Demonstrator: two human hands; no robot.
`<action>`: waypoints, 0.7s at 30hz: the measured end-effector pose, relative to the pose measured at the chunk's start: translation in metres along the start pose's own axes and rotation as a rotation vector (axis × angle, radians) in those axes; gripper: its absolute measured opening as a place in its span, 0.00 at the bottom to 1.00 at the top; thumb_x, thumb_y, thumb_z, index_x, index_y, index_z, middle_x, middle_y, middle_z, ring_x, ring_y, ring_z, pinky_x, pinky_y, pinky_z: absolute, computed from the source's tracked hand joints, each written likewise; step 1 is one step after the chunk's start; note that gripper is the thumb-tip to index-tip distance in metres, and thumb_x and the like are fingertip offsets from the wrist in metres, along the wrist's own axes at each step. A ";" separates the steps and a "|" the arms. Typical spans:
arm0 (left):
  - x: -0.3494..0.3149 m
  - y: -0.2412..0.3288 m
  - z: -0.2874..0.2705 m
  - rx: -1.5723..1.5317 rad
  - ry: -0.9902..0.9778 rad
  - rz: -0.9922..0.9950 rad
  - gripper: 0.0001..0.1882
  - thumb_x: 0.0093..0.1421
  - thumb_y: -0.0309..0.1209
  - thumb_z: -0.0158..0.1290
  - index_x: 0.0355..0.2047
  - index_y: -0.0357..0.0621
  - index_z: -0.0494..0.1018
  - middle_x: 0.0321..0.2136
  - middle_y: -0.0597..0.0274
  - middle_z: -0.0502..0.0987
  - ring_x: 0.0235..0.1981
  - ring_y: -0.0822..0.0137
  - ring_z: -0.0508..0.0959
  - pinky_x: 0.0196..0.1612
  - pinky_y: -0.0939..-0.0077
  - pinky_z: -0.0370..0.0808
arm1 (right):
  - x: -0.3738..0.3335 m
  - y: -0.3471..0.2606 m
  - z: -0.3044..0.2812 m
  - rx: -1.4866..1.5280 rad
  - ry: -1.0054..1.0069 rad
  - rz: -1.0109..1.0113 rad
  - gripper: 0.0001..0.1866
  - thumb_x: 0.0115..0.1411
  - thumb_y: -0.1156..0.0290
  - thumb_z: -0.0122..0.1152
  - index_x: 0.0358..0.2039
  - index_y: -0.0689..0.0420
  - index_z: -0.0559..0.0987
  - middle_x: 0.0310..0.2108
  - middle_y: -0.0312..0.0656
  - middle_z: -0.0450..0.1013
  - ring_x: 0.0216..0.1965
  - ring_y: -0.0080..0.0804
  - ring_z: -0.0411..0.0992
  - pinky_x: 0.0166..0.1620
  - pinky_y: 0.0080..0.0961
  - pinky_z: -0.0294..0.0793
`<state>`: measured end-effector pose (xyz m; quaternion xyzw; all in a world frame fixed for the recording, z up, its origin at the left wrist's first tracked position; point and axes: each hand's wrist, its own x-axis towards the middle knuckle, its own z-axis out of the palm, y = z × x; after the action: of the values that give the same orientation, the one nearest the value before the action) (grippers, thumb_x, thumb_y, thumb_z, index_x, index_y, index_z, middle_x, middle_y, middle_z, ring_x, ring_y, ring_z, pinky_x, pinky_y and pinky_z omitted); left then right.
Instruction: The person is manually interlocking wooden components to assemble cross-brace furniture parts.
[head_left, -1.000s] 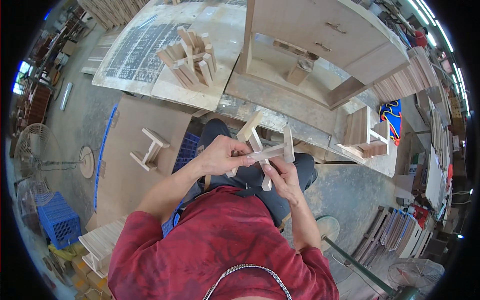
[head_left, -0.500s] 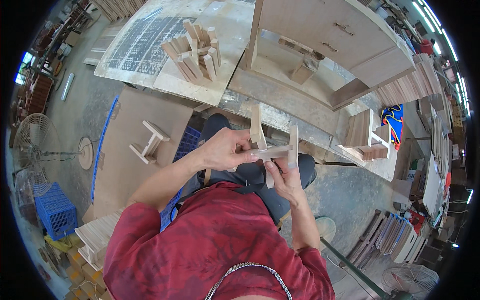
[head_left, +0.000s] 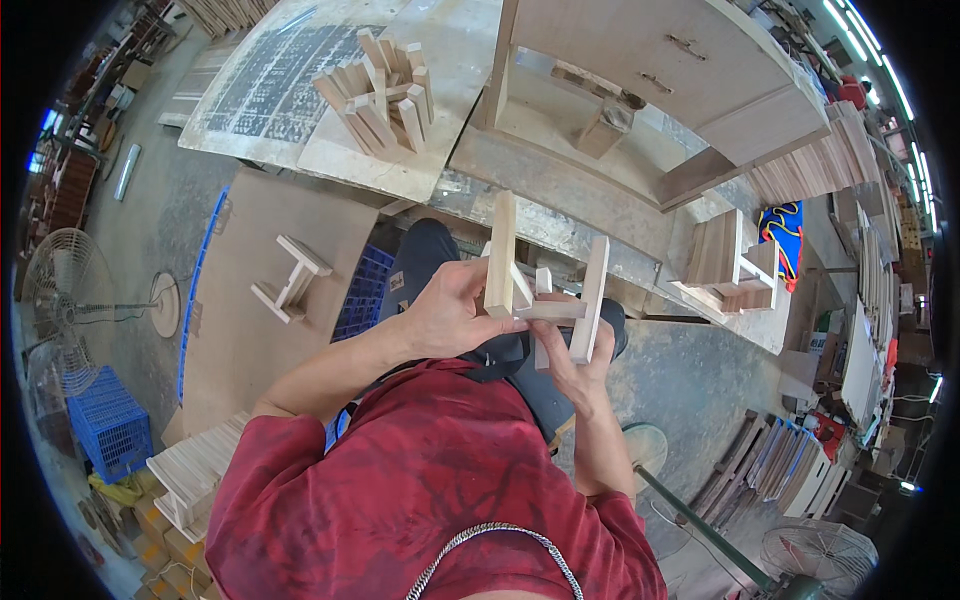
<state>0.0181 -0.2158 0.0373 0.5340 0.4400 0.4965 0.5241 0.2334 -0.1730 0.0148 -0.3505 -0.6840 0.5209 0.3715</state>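
Note:
Above my lap I hold a small frame of pale wood. One upright bar point(head_left: 502, 255) stands on its left, another bar point(head_left: 592, 300) on its right, and a short crosspiece point(head_left: 553, 312) runs between them. My left hand point(head_left: 450, 308) is closed round the left bar's lower part, some of its fingers hidden behind the wood. My right hand point(head_left: 577, 365) grips the right side from below, thumb near the crosspiece. A further short slat point(head_left: 542, 352) shows beside that thumb; how it joins cannot be seen.
An H-shaped wooden frame point(head_left: 292, 278) lies on a brown board point(head_left: 245, 345) at left. Wooden sticks point(head_left: 385, 95) stand bunched on the workbench point(head_left: 300, 140). A wooden cabinet point(head_left: 640, 50) fills the bench's far right; stacked frames point(head_left: 725, 260) sit nearer. Blue crate point(head_left: 110, 420), left.
The held frame has turned, so its left bar now stands nearer me, in front of the crosspiece. Both hands have shifted with it and keep their grip.

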 end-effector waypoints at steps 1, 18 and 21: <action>-0.001 0.000 0.001 -0.002 0.001 -0.002 0.19 0.57 0.21 0.65 0.49 0.36 0.75 0.39 0.59 0.81 0.45 0.71 0.79 0.51 0.69 0.77 | 0.000 -0.002 0.002 0.000 -0.002 0.003 0.14 0.60 0.72 0.71 0.44 0.67 0.81 0.39 0.44 0.81 0.39 0.28 0.78 0.44 0.25 0.78; -0.002 -0.001 -0.015 0.040 -0.026 -0.001 0.40 0.53 0.23 0.71 0.64 0.33 0.66 0.46 0.57 0.82 0.46 0.75 0.78 0.51 0.73 0.76 | 0.033 -0.030 -0.012 -0.344 -0.354 -0.217 0.14 0.62 0.66 0.66 0.42 0.63 0.81 0.41 0.50 0.77 0.55 0.52 0.71 0.61 0.48 0.66; -0.004 0.014 -0.015 0.127 0.019 0.072 0.26 0.56 0.28 0.68 0.53 0.31 0.73 0.39 0.54 0.84 0.39 0.68 0.83 0.46 0.71 0.78 | 0.030 -0.024 -0.014 -0.272 -0.483 -0.133 0.16 0.63 0.61 0.65 0.41 0.62 0.82 0.41 0.52 0.76 0.53 0.54 0.70 0.57 0.47 0.69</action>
<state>0.0018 -0.2191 0.0507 0.5770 0.4561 0.4911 0.4667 0.2295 -0.1455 0.0447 -0.2174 -0.8377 0.4672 0.1808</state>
